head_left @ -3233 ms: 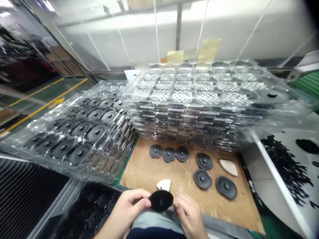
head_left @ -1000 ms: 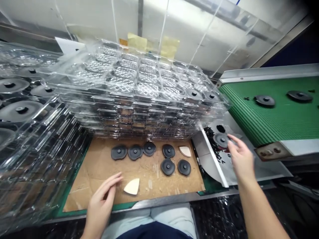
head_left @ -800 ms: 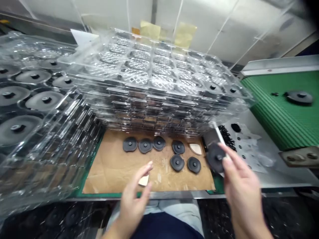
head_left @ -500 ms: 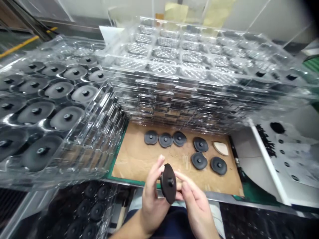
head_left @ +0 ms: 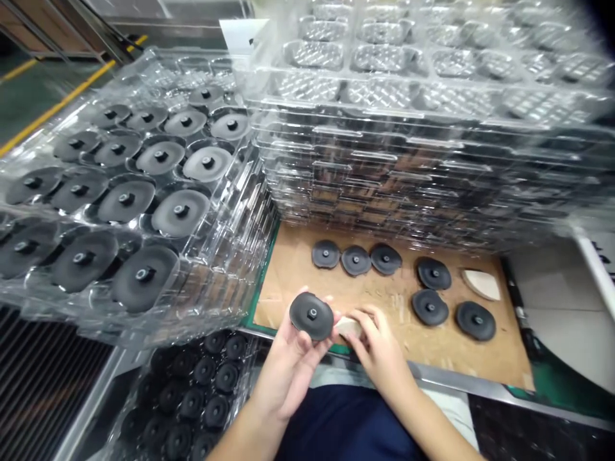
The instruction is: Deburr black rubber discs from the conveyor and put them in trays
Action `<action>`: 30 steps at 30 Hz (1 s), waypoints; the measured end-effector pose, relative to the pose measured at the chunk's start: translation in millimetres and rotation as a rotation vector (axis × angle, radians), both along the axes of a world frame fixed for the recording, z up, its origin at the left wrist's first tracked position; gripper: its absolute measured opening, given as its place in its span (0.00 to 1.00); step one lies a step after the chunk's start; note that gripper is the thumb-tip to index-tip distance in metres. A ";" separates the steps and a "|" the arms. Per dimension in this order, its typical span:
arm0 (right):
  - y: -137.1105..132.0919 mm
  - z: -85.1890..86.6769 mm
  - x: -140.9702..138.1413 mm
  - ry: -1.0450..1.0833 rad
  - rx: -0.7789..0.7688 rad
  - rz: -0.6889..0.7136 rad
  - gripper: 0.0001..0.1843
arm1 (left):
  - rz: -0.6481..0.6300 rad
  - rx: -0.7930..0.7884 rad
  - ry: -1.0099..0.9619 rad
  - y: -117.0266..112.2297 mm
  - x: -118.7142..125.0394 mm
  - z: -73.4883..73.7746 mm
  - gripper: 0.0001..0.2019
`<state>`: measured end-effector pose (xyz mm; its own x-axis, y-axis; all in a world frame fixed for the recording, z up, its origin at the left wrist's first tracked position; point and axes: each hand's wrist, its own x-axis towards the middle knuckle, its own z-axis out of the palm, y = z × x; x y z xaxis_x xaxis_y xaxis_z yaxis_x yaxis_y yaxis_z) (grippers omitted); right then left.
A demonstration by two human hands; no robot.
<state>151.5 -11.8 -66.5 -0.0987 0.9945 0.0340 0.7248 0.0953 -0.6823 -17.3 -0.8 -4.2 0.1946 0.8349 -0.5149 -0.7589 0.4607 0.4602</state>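
Note:
In the head view my left hand (head_left: 288, 371) grips a black rounded disc (head_left: 302, 323) by its edge, its short hollow stem facing up. Close beside it, my right hand (head_left: 382, 346) pinches a small cream-coloured pad (head_left: 349, 327) near the disc's right edge; whether pad and disc touch I cannot tell. Beyond the hands, several similar discs lie stem-up on a brown cardboard sheet (head_left: 283, 307), among them a left one (head_left: 325, 255) and a right one (head_left: 475, 321). Another cream wedge-shaped pad (head_left: 482, 284) rests at the sheet's right.
A stack of clear plastic trays (head_left: 216, 256) filled with black discs stands at left. Taller stacked clear trays (head_left: 384, 166) rise behind the cardboard. Low at left sits another tray of discs (head_left: 192, 403). A white-edged bin (head_left: 596, 275) is at right.
The disc in my left hand has turned from nearly edge-on to stem-up. The cream pad in my right hand now shows clearly. The camera view has shifted left and down.

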 end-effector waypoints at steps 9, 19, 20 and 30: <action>-17.0 12.8 -1.0 0.157 -0.074 0.143 0.12 | 0.031 -0.107 -0.039 3.1 -5.0 -8.2 0.29; 4.2 48.1 18.8 0.215 -0.096 -0.071 0.13 | -0.058 -0.088 -0.040 3.2 3.3 1.6 0.29; 10.6 59.9 15.2 0.233 -0.067 -0.075 0.13 | -0.068 -0.077 -0.041 2.7 6.9 3.6 0.28; 14.9 131.4 -7.3 0.192 0.175 0.251 0.12 | -0.234 -0.139 0.110 1.0 32.8 27.5 0.26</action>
<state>144.2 3.1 64.9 -0.3140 0.9177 0.2433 0.5246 0.3813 -0.7611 15.5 0.2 23.2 0.3101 0.6939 -0.6499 -0.5733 0.6818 0.4545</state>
